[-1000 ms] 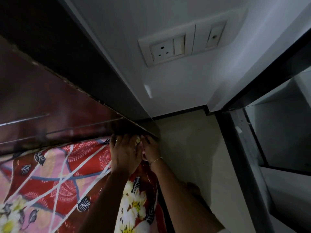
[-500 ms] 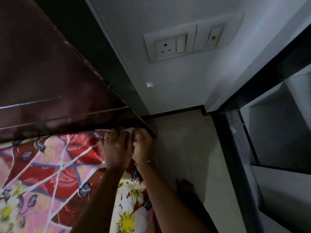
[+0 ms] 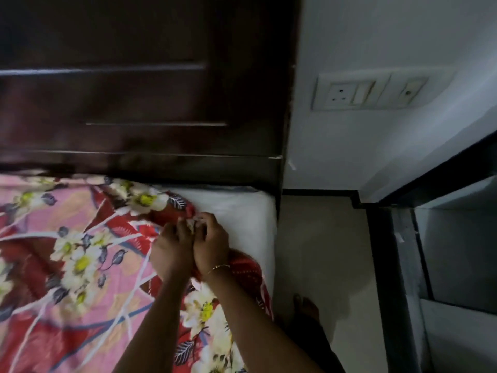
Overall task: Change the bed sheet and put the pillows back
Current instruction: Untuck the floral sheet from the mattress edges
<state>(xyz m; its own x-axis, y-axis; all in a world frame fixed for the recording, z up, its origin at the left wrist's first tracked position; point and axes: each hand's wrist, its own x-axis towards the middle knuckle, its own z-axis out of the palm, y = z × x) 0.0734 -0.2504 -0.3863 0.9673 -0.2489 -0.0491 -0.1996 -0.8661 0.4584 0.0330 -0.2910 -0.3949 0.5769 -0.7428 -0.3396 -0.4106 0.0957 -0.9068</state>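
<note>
Item: floral bed sheet [image 3: 80,251], red and pink with white daisies, lying over most of the bed from nine o'clock round to six o'clock, rumpled and drawn back at its corner. Exposed beneath, at one o'clock from the hands: the bare white mattress [image 3: 236,211], its corner butting the dark wooden headboard [image 3: 134,103] at twelve o'clock. Left hand [image 3: 172,249] and right hand [image 3: 211,243], knuckles touching, both fingers curled into the bunched corner of the sheet; each pinches cloth, the right wrist wearing a thin gold bangle [image 3: 219,266]. Handling, as judged from the folds: thin cotton, light, wholly limp, no stiffness to hold a shape; it will slide easily over the smooth mattress and gather wherever pulled, so a single-point tug would likely drag the whole spread askew. Best hold appears to be the hem right at the corner, two hands close together as here, with the slack taken up before the corner is carried over or off the mattress edge. Whether this sheet is going on or coming off cannot be told. Also present: white wall with a switch and socket plate [image 3: 376,90] at two o'clock, pale floor [image 3: 322,251] at three o'clock, a bare foot [image 3: 306,308] at four o'clock. No pillows in sight.
</note>
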